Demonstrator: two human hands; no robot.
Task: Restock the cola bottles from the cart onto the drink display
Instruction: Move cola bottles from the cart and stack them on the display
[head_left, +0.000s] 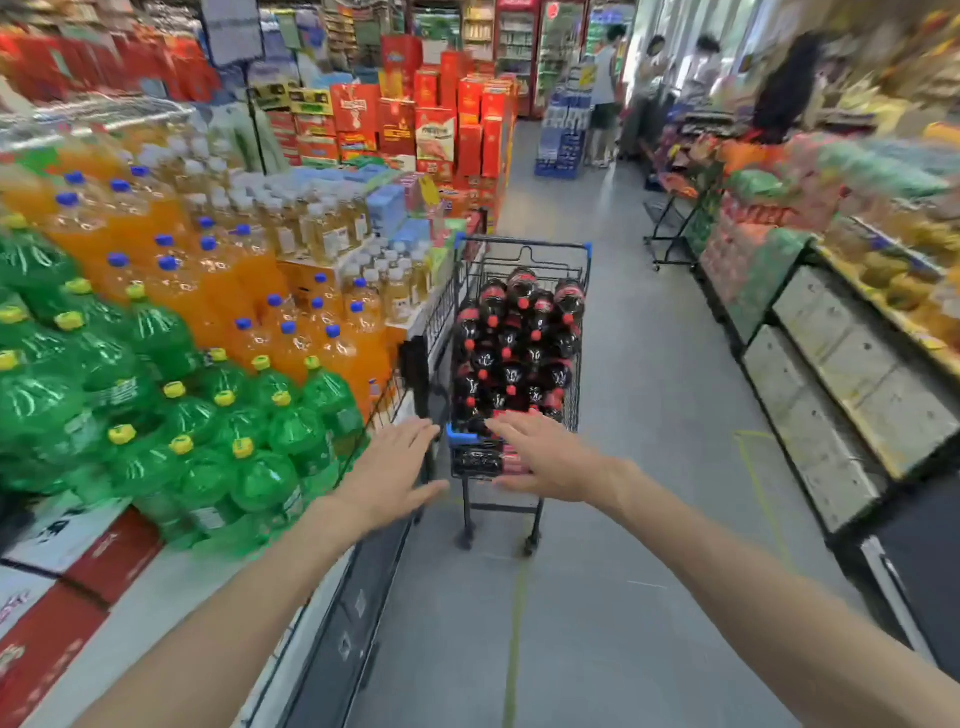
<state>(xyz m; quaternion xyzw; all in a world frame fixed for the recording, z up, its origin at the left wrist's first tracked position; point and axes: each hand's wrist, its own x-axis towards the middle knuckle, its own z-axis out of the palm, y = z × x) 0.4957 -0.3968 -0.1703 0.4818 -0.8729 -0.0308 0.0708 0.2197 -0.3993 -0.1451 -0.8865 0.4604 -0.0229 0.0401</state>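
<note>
Supermarket aisle. Left: drink display (395, 395) stacked with green bottles (197, 415), orange soda bottles (218, 291) and pale yellow bottles (322, 228). Centre: wire shopping cart (524, 260) loaded with cola bottles (514, 338) on the grey floor (649, 467). Behind: red gift boxes (415, 124) piled high, glass-door coolers (514, 52). Right: shelves (852, 374) of packaged goods. Shoppers (605, 88) stand at the far end.

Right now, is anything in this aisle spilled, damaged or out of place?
Nothing stands out. The cola bottles are heaped in the cart but stay inside its walls. The green bottles and orange bottles stand upright on the drink display. The floor shows no spill. Both hands are open, holding nothing.
</note>
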